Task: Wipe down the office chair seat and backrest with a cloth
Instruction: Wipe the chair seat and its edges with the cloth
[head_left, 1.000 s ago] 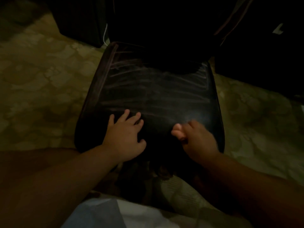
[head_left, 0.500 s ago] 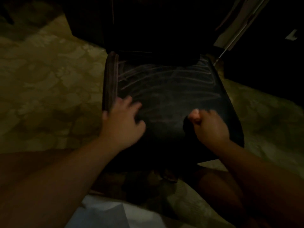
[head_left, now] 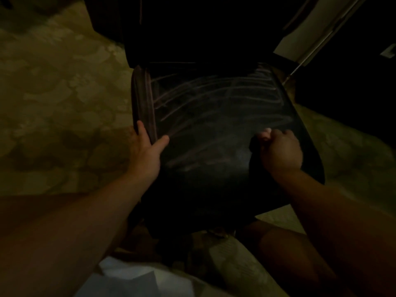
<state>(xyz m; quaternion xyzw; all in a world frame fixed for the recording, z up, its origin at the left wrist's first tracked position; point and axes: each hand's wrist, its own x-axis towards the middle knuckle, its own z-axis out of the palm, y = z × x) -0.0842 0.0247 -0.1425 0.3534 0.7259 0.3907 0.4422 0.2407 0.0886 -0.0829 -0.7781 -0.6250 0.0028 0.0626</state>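
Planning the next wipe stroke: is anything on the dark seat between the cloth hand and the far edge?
Nothing visible. The right hand holds the dark cloth on the black glossy chair seat; only streaks lie ahead. The left hand grips the seat's left edge, aside.

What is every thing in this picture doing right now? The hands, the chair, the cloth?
left hand: grips the seat's left edge, thumb on top.
right hand: curled round a dark cloth, pressing it on the seat.
cloth: dark, bunched under the right hand.
chair seat: dark, shiny, with pale wipe streaks.
backrest: too dark to tell.
floor: pale, mottled.
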